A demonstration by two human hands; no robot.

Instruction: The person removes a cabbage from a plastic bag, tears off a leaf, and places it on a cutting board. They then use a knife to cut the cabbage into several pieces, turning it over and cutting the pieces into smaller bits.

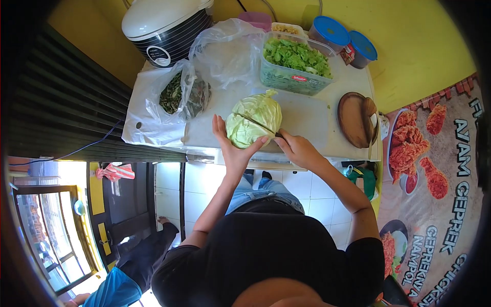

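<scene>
A pale green cabbage rests on the white table top near its front edge. My left hand cups its near left side, fingers along the left and thumb stretched across the front. In my right hand is a knife, gripped by its dark handle at the right of the cabbage. The blade runs slantwise across the cabbage, sunk into its leaves along a line from upper left to lower right.
Behind the cabbage stands a clear tub of chopped greens. Plastic bags and a rice cooker are at the left. A round wooden board lies at the right. Blue-lidded containers line the back. Another person is at lower left.
</scene>
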